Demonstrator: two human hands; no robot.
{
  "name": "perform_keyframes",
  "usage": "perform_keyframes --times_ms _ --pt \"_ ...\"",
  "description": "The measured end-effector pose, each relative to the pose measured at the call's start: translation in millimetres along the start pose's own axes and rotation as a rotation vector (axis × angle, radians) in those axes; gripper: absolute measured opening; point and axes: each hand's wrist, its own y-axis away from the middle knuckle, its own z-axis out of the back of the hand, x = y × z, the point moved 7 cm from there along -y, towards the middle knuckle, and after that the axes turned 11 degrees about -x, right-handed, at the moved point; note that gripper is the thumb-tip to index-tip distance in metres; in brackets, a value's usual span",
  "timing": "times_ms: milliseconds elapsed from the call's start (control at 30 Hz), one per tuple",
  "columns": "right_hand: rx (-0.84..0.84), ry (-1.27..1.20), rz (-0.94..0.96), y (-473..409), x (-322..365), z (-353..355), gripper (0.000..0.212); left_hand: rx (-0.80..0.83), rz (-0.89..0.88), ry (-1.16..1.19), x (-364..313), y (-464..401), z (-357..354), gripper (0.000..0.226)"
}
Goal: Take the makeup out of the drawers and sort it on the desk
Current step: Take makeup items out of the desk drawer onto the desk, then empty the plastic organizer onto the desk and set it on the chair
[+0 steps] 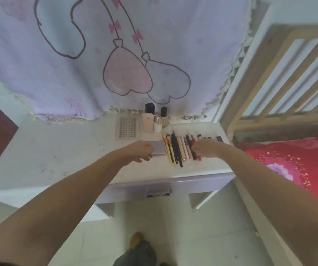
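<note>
Two bare forearms, no sleeves, no watch, no bracelet or ring to be seen. Left hand (142, 150) and right hand (205, 148) bare too, ungloved. Lower down, a trouser leg (137, 254) in dark grey cloth, loosely creased. Beyond it, a shoe (136, 239) in brownish tan, rounded at the toe, blurred, so laces or seams impossible to make out. A dark strip at the bottom left edge, too blurred to name.
</note>
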Motion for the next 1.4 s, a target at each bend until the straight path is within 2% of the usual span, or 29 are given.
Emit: perform_keyframes --times_ms 133,233,300,400,567,733,867,1133,1400 --pt "-0.446 0.17 0.061 8.5 -1.2 52.5 0.042 -0.152 -0.336 -0.176 -94.3 -2.0 1.5 0.029" --pt "-0.789 0.263 0.105 28.3 -11.5 60.3 0.044 -0.264 -0.547 -0.336 -133.1 4.2 -12.6 0.034" --pt "-0.872 0.331 0.083 43.2 -20.3 50.2 0.046 -0.305 -0.721 -0.449 -143.8 9.0 -32.3 0.037" --pt "-0.868 0.314 -0.078 64.7 -44.4 19.1 0.052 -0.345 -0.962 -0.681 -140.8 15.9 -68.5 0.041" --pt "-0.777 0.303 -0.448 118.0 -77.3 -69.5 0.061 -0.165 -1.305 -0.831 -99.9 50.2 -120.3 0.058" --pt "-0.699 0.123 -0.795 194.7 -81.1 -175.4 0.057 0.067 -1.433 -0.894 -32.2 83.7 -174.6 0.052" --pt "-0.64 0.018 -1.071 265.3 -62.5 -250.5 0.06 0.342 -1.54 -1.038 24.1 124.5 -221.4 0.061" --pt "-0.542 -0.335 -1.614 404.2 32.2 -413.2 0.061 0.803 -1.859 -1.159 147.4 275.5 -253.5 0.06" --pt "-0.584 -0.617 -2.039 519.4 194.1 -552.2 0.06 1.094 -2.159 -1.194 301.6 423.5 -209.6 0.064"
